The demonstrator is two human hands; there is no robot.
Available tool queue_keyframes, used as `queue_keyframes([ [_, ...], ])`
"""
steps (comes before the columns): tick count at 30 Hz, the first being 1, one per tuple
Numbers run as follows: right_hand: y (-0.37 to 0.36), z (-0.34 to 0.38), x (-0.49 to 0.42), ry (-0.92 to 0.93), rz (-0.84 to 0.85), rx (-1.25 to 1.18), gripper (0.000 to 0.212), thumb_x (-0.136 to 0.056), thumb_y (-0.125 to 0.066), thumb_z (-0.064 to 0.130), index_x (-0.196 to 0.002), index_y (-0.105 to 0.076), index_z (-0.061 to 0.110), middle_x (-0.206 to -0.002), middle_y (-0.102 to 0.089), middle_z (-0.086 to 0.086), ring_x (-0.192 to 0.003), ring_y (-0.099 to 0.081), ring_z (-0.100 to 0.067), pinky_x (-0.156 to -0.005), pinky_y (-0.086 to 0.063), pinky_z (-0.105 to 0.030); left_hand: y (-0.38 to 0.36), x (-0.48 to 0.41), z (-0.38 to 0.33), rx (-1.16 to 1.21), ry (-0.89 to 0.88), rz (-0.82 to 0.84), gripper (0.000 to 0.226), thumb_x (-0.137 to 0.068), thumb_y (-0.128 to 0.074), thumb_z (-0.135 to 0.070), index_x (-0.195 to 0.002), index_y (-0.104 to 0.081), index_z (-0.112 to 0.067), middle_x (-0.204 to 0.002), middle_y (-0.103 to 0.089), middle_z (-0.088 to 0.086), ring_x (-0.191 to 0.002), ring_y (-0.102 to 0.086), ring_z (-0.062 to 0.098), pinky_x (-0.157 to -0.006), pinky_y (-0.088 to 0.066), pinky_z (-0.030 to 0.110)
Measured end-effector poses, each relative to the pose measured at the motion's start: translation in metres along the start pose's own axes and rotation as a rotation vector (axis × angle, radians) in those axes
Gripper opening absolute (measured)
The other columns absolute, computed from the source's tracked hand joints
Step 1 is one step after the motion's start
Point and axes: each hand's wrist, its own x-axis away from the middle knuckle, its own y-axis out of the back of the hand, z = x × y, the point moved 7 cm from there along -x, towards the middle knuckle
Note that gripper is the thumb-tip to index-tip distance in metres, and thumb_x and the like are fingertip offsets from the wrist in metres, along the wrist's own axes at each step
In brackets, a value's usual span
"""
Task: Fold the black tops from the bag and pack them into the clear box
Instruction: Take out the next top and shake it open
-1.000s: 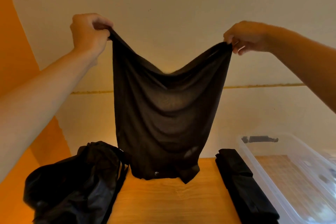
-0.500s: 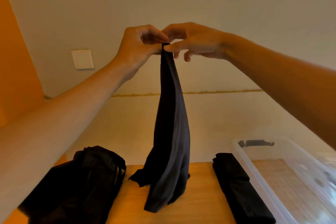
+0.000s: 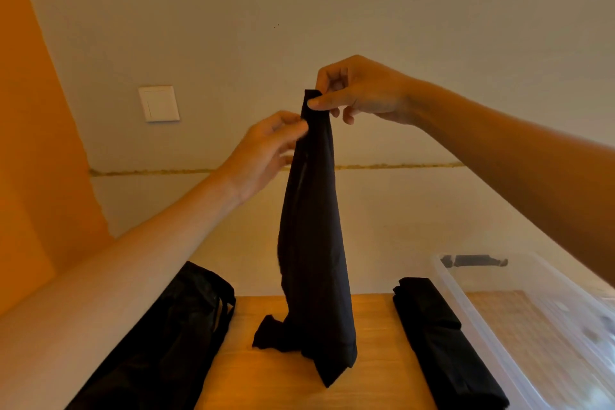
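The top (image 3: 312,243) hangs in the air above the middle of the bench (image 3: 259,376), doubled lengthwise into a narrow, long strip. Its lower end touches the bench, and a small part of the cloth lies out to the left there. The right hand (image 3: 362,90) holds the upper end: thumb and forefinger pinch the cloth, and the other fingers are curled below them. The left hand (image 3: 263,153) is lower, just beside the left edge of the strip. Its fingertips touch the cloth, but they are blurred, and I cannot tell whether they grip it or only rest against it.

On the left side of the bench lies the bag (image 3: 159,343), black and slack, with its straps toward the middle. To the right of the hanging top lies a folded top (image 3: 442,343), a long black bundle, just beside the box (image 3: 466,296). The box stands at the right edge, open on top, with a dark clip (image 3: 476,260) at its far end. On the wall (image 3: 399,10) behind there is a white switch (image 3: 159,104).
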Motion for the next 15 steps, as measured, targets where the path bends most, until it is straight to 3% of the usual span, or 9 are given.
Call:
queue_keyframes([
  [3,0.007,-0.001,-0.001,0.021,-0.070,-0.006,0.017,-0.099,-0.067,0.020,-0.087,-0.059,0.012,-0.089,-0.070,-0.004,-0.085,-0.067,-0.015,-0.068,-0.053,-0.027,-0.002,0.021,0.049,-0.269,0.127,0.039,0.026,-0.091,-0.074,-0.021,-0.115,-0.069,-0.014,-0.116,-0.075,0.000,-0.112,-0.070,0.015,-0.103,-0.053,0.039],
  [6,0.020,-0.006,-0.002,0.046,-0.168,-0.021,0.012,-0.101,-0.062,0.017,-0.090,-0.058,0.012,-0.106,-0.073,-0.010,-0.105,-0.069,-0.020,-0.086,-0.054,-0.034,0.006,0.035,0.082,-0.308,0.254,0.088,0.034,-0.096,-0.068,-0.020,-0.130,-0.068,-0.023,-0.123,-0.073,-0.011,-0.116,-0.067,0.005,-0.107,-0.049,0.032],
  [10,0.043,-0.027,0.007,-0.030,-0.335,-0.010,0.013,-0.101,-0.062,0.021,-0.092,-0.058,0.014,-0.099,-0.074,-0.006,-0.092,-0.071,-0.018,-0.083,-0.054,-0.032,0.038,0.041,0.092,-0.512,0.253,0.162,0.027,-0.102,-0.060,-0.022,-0.128,-0.069,-0.021,-0.121,-0.074,-0.007,-0.113,-0.068,0.006,-0.097,-0.052,0.023],
  [12,0.057,-0.043,0.015,-0.085,-0.449,-0.012,0.017,-0.101,-0.062,0.022,-0.086,-0.056,0.018,-0.095,-0.074,-0.005,-0.086,-0.071,-0.016,-0.080,-0.054,-0.032,0.064,0.036,0.087,-0.714,0.190,0.091,0.022,-0.106,-0.052,-0.027,-0.117,-0.070,-0.019,-0.110,-0.074,-0.003,-0.103,-0.069,0.010,-0.093,-0.054,0.030],
  [15,0.071,-0.065,0.024,-0.140,-0.537,-0.072,0.017,-0.102,-0.061,0.023,-0.086,-0.056,0.018,-0.092,-0.071,-0.005,-0.082,-0.069,-0.014,-0.081,-0.055,-0.033,0.101,0.026,0.066,-0.931,0.065,-0.166,0.026,-0.109,-0.044,-0.029,-0.101,-0.065,-0.015,-0.090,-0.066,0.005,-0.085,-0.064,0.018,-0.078,-0.048,0.037],
])
